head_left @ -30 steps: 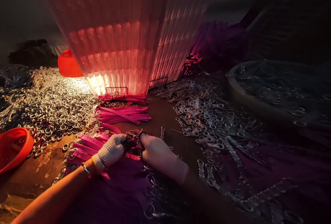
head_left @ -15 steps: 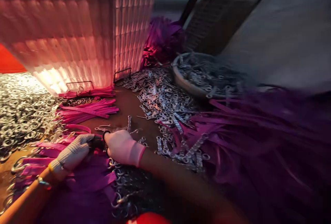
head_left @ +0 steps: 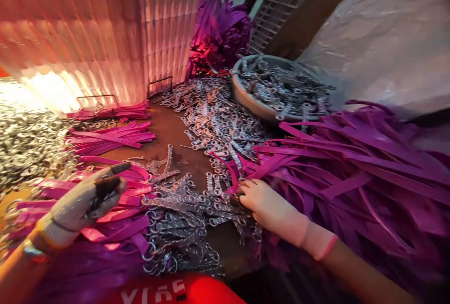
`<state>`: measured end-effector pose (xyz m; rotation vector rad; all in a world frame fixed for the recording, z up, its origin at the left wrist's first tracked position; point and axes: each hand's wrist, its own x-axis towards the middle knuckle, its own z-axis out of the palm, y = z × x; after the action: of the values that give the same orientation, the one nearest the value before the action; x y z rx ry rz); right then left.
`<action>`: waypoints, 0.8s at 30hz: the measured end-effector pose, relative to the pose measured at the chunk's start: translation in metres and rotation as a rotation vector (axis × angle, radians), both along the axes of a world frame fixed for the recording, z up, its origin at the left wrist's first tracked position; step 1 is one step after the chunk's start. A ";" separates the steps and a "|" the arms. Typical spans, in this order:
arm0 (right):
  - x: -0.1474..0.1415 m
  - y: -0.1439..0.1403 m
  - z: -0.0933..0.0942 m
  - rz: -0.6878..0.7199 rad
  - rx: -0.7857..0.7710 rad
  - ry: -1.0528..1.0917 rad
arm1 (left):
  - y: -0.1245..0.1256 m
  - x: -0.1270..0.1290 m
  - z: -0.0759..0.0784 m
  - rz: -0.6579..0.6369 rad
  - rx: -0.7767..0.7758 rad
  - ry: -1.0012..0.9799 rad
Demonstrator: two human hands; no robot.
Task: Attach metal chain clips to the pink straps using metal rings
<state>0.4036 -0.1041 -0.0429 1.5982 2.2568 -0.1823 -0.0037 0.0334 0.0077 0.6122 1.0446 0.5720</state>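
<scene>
My left hand wears a pale knit glove, blackened at the palm and fingers. It hovers over a bundle of magenta straps, fingers apart and holding nothing visible. Metal rings and textured metal pieces lie at the ends of those straps. On the right, my right hand, also gloved, has its fingers curled down among loose metal links and the tips of a large heap of magenta straps. Whatever its fingertips grip is hidden.
A round basin full of metal links stands at the back right. Translucent corrugated panels rise at the left, beside a pile of metal rings. More purple straps are heaped behind. A plastic sheet hangs at right.
My hands have parted: the right moved right to the links and strap tips, the left drew back slightly and opened. The dark ring-like item between them is no longer visible.
</scene>
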 end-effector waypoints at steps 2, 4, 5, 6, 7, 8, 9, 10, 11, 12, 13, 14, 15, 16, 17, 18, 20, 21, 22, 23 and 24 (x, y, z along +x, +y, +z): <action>0.007 -0.004 -0.011 -0.014 0.133 0.095 | -0.007 0.009 0.002 -0.180 0.090 -0.037; 0.000 0.003 -0.016 -0.111 0.277 0.302 | -0.012 0.019 0.006 -0.289 0.151 -0.032; -0.011 0.010 -0.014 -0.167 0.290 0.444 | -0.015 0.023 0.008 -0.318 0.164 -0.025; -0.027 0.018 -0.010 -0.219 0.263 0.597 | -0.017 0.027 0.010 -0.342 0.172 -0.020; -0.047 0.027 -0.003 -0.251 0.187 0.745 | -0.018 0.029 0.011 -0.359 0.182 -0.022; -0.068 0.037 0.007 -0.262 0.093 0.870 | -0.020 0.031 0.012 -0.371 0.198 -0.030; -0.090 0.047 0.016 -0.270 0.074 0.974 | -0.021 0.031 0.012 -0.379 0.211 -0.036; -0.108 0.057 0.026 -0.255 0.060 1.036 | -0.021 0.031 0.012 -0.383 0.216 -0.041; -0.122 0.066 0.034 -0.238 0.065 1.056 | -0.022 0.029 0.012 -0.380 0.214 -0.046; -0.129 0.074 0.039 -0.238 0.100 1.062 | -0.022 0.026 0.012 -0.370 0.205 -0.049; -0.129 0.081 0.042 -0.253 0.143 1.048 | -0.022 0.023 0.011 -0.355 0.195 -0.050; -0.122 0.085 0.042 -0.286 0.185 1.020 | -0.022 0.019 0.010 -0.332 0.185 -0.051; -0.111 0.086 0.041 -0.329 0.214 0.980 | -0.020 0.015 0.008 -0.302 0.175 -0.059; -0.096 0.084 0.041 -0.373 0.223 0.928 | -0.018 0.011 0.006 -0.265 0.161 -0.072; -0.080 0.079 0.041 -0.406 0.201 0.859 | -0.016 0.008 0.003 -0.225 0.138 -0.087; -0.066 0.071 0.041 -0.419 0.154 0.773 | -0.012 0.006 -0.001 -0.181 0.105 -0.103; -0.047 0.053 0.044 -0.388 0.026 0.547 | -0.006 0.004 -0.008 -0.091 0.018 -0.131; -0.043 0.043 0.044 -0.354 -0.026 0.424 | -0.003 0.005 -0.011 -0.054 -0.023 -0.139; -0.042 0.033 0.043 -0.319 -0.059 0.309 | -0.001 0.007 -0.012 -0.029 -0.059 -0.144; -0.044 0.022 0.040 -0.288 -0.065 0.214 | 0.000 0.008 -0.012 -0.015 -0.086 -0.148; -0.046 0.011 0.033 -0.262 -0.042 0.144 | 0.000 0.010 -0.010 -0.009 -0.105 -0.151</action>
<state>0.3574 -0.0926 -0.0096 1.9091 2.1208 -0.4223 0.0064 0.0337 -0.0024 0.4743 0.9235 0.5436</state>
